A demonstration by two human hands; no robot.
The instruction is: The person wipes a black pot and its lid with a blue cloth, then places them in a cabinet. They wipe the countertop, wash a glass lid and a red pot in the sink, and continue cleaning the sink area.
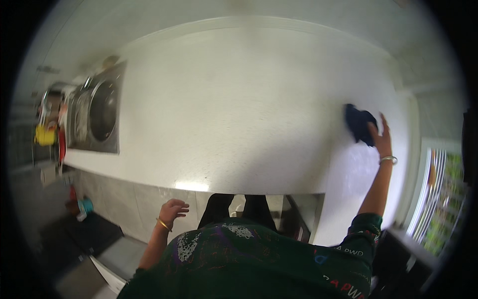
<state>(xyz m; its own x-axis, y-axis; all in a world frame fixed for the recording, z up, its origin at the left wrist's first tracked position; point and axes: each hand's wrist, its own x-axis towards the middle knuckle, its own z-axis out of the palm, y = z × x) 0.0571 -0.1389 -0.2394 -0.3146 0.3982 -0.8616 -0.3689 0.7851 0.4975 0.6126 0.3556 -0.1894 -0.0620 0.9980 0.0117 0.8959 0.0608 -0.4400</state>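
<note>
A dark blue cloth [359, 124] lies bunched on the white countertop [224, 104], towards its right end. My right hand [381, 140] is at the cloth's right edge, one digit overlapping it and another stretched up beside it. Light counter shows between those two digits; whether the hand grips the cloth is unclear. A silver-coloured bangle [388, 160] is on that wrist. My left hand [173, 213] hangs in front of the counter's near edge, fingers loosely bent and a little apart, with nothing in it. A gold-coloured bangle [164, 225] is on the left wrist.
A steel sink [118, 130] is set into the counter's left end, with a yellow item [45, 135] and other blurred things beyond it. Walls rise behind the counter and at its right. At lower right is a louvred window [429, 198]. A turquoise item [86, 205] stands at lower left.
</note>
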